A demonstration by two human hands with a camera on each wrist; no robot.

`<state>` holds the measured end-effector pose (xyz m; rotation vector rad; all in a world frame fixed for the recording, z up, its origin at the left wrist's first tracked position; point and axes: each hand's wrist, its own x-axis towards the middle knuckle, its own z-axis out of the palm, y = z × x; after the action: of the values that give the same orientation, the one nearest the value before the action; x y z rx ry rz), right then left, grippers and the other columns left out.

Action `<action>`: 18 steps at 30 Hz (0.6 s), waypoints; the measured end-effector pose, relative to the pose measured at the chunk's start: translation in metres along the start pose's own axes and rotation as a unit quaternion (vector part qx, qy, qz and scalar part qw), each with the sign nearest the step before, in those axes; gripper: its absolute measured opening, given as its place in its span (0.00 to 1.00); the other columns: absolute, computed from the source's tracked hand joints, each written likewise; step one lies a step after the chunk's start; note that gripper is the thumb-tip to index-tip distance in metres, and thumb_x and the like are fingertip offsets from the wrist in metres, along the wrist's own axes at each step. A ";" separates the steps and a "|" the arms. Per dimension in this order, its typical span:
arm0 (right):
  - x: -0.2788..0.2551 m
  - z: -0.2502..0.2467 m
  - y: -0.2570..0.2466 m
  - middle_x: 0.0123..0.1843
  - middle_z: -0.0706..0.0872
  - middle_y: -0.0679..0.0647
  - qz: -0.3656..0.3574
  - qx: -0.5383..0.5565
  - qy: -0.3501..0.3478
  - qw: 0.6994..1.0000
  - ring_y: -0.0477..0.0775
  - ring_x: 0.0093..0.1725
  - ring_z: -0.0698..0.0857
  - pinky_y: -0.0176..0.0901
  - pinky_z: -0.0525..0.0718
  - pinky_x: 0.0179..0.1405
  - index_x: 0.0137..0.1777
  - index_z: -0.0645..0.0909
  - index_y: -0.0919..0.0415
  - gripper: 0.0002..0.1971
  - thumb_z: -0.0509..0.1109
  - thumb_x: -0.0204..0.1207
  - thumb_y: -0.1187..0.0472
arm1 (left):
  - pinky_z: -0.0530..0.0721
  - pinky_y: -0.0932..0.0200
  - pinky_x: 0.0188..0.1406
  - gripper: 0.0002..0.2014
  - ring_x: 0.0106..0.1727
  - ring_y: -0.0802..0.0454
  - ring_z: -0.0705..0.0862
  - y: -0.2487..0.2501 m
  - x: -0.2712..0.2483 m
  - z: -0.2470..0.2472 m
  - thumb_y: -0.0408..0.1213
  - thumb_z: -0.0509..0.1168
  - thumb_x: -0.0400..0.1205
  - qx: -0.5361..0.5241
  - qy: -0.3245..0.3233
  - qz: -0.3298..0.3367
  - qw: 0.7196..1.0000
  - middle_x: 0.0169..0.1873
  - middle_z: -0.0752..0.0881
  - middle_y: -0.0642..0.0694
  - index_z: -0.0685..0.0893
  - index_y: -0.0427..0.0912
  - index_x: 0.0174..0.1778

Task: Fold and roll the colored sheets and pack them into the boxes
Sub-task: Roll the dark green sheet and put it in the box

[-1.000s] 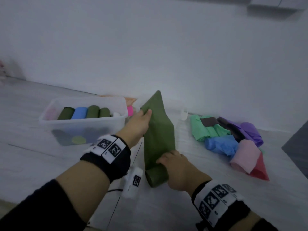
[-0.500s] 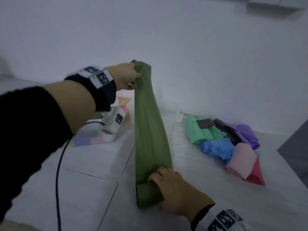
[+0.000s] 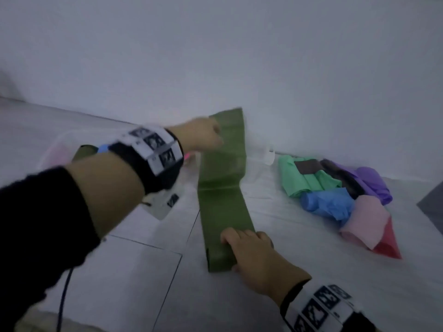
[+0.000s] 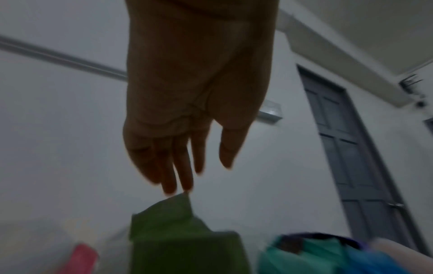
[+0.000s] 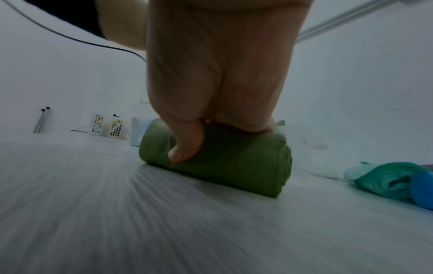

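One long olive-green folded sheet (image 3: pixel 223 188) lies on the white floor (image 3: pixel 119 271), we note from the head view, beside one pile of loose coloured sheets (image 3: pixel 340 197). Left wrist view: left hand (image 4: pixel 187 129) fingers straight, holding nothing. Right wrist view: right hand (image 5: pixel 211 92) curled over the rolled end.

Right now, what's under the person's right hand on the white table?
The rolled near end of the olive green sheet lies under the right hand, thumb curled against the roll. The table beneath the roll is covered.
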<state>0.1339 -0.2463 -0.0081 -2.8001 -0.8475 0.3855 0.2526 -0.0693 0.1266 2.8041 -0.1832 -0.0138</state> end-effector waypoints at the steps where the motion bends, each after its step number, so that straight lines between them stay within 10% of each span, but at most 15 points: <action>1: 0.000 0.001 -0.001 0.67 0.74 0.48 0.001 -0.019 -0.002 1.000 0.54 0.66 0.72 0.53 0.62 0.68 0.64 0.63 0.44 0.22 0.63 0.75 0.66 | 0.72 0.58 0.63 0.20 0.67 0.45 0.77 0.004 -0.013 0.018 0.45 0.59 0.85 0.035 -0.067 0.028 0.997 0.69 0.79 0.43 0.77 0.39 0.71; 5: -0.001 0.004 -0.007 0.73 0.68 0.52 0.004 -0.096 -0.032 0.995 0.57 0.71 0.68 0.59 0.60 0.70 0.76 0.60 0.49 0.27 0.62 0.78 0.58 | 0.67 0.53 0.72 0.21 0.74 0.44 0.71 0.001 -0.048 0.093 0.44 0.52 0.89 0.124 -0.266 0.041 0.955 0.76 0.71 0.44 0.72 0.40 0.76; 9: -0.008 0.004 -0.011 0.70 0.70 0.52 0.015 -0.077 -0.077 0.994 0.56 0.68 0.69 0.58 0.63 0.66 0.73 0.62 0.49 0.24 0.61 0.80 0.44 | 0.65 0.53 0.76 0.28 0.76 0.45 0.67 -0.017 -0.063 0.131 0.50 0.60 0.84 0.044 -0.222 0.011 0.974 0.78 0.67 0.44 0.66 0.46 0.80; 18: -0.025 -0.001 -0.008 0.57 0.74 0.48 0.007 0.096 -0.114 0.989 0.52 0.60 0.75 0.41 0.72 0.57 0.66 0.73 0.49 0.22 0.71 0.74 0.47 | 0.57 0.55 0.79 0.43 0.82 0.47 0.57 -0.027 -0.063 0.144 0.56 0.71 0.75 0.012 -0.188 -0.023 0.982 0.83 0.55 0.44 0.60 0.49 0.82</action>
<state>0.1096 -0.2543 -0.0006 -2.6183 -0.7872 0.7594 0.1888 -0.0825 -0.0192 2.8024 -0.2063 -0.5573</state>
